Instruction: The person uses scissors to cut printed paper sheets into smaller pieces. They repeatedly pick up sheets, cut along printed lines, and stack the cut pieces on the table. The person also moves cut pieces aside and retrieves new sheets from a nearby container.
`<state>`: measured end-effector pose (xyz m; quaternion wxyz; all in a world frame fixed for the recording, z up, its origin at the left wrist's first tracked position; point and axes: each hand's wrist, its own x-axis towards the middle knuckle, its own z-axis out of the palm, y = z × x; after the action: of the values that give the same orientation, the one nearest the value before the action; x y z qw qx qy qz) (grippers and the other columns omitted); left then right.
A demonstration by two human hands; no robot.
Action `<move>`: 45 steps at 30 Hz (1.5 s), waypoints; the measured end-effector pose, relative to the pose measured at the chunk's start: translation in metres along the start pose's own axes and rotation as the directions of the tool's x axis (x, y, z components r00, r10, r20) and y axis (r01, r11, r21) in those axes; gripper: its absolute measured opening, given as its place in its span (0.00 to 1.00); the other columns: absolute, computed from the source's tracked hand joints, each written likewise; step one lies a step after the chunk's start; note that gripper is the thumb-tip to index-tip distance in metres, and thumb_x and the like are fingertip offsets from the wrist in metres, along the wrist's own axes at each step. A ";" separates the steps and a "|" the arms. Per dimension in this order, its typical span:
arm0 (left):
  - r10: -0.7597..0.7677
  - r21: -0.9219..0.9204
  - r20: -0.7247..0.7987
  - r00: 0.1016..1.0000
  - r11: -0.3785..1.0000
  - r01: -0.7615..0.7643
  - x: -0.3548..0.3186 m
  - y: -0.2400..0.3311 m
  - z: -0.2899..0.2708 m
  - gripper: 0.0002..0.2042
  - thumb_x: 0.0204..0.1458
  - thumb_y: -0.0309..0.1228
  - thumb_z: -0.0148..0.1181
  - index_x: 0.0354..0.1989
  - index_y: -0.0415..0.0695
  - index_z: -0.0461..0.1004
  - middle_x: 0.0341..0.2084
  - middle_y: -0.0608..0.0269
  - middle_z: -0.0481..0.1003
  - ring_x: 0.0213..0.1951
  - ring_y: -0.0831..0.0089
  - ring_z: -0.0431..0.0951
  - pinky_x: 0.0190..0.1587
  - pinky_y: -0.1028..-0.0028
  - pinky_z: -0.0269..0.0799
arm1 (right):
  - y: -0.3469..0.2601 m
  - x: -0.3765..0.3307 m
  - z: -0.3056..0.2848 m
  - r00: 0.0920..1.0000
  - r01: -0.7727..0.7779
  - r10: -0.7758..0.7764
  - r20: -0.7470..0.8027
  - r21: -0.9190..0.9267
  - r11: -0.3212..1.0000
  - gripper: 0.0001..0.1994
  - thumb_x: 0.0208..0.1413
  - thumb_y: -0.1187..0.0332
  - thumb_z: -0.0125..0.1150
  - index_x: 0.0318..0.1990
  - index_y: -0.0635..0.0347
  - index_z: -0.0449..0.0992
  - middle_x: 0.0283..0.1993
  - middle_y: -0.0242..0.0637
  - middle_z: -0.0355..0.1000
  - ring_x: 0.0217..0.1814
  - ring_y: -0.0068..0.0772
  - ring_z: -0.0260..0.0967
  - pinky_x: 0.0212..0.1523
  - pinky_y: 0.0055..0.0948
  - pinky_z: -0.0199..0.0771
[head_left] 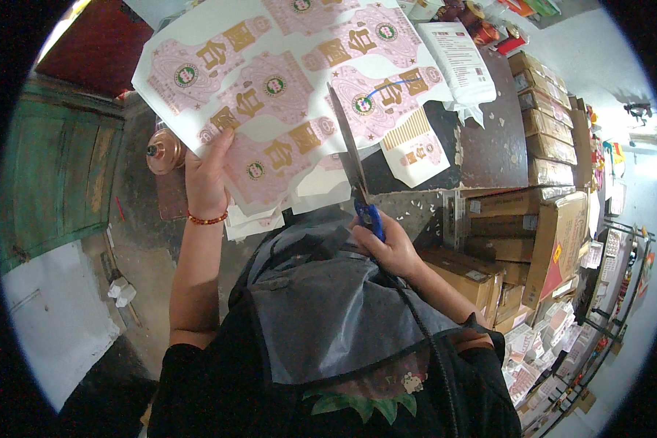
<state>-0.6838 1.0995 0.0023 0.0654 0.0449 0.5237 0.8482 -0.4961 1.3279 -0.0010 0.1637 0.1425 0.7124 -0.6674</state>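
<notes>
A large white sheet printed with several pink-and-gold bottle-shaped patterns is held up in front of me. My left hand, with a beaded bracelet at the wrist, grips its lower left edge, thumb on top. In my right hand are scissors with blue handles. Their long blade points away from me and lies over the sheet's lower right part, beside a cut edge. Whether the second blade is under the paper is hidden. A blue line crosses the rightmost pattern.
A cut-out printed piece lies on the dark table with small paper scraps. Behind it is a white packet. A copper-coloured round object stands at left. Cardboard boxes are stacked at right; a green wooden door is at left.
</notes>
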 end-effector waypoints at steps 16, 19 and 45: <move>0.095 0.147 0.108 0.990 0.983 -0.110 0.010 0.001 -0.020 0.13 0.54 0.20 0.52 0.48 0.34 0.69 0.44 0.62 0.72 0.45 0.77 0.72 0.48 0.75 0.67 | 0.000 0.003 -0.009 0.998 -0.035 0.024 -0.066 -0.169 0.985 0.11 0.56 0.63 0.54 0.32 0.65 0.69 0.18 0.34 0.62 0.21 0.21 0.58 0.25 0.29 0.63; 0.113 0.144 0.104 0.988 0.981 -0.127 0.008 0.003 -0.014 0.13 0.54 0.20 0.52 0.48 0.34 0.69 0.44 0.62 0.72 0.45 0.77 0.72 0.48 0.75 0.67 | 0.006 0.004 -0.009 0.998 -0.041 0.030 -0.058 -0.205 0.978 0.09 0.56 0.65 0.54 0.33 0.62 0.69 0.19 0.27 0.64 0.20 0.16 0.61 0.22 0.20 0.61; 0.017 0.087 0.140 0.990 0.996 -0.029 -0.002 0.003 0.002 0.12 0.53 0.21 0.52 0.47 0.36 0.70 0.42 0.64 0.73 0.43 0.77 0.72 0.48 0.74 0.67 | -0.006 0.001 -0.004 0.995 0.003 -0.013 -0.102 -0.097 0.995 0.12 0.57 0.62 0.55 0.30 0.63 0.69 0.18 0.31 0.63 0.18 0.21 0.60 0.21 0.27 0.62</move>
<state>-0.6820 1.0997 0.0057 0.0900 0.1130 0.5543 0.8197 -0.4992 1.3312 0.0041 0.1308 0.1654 0.7521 -0.6244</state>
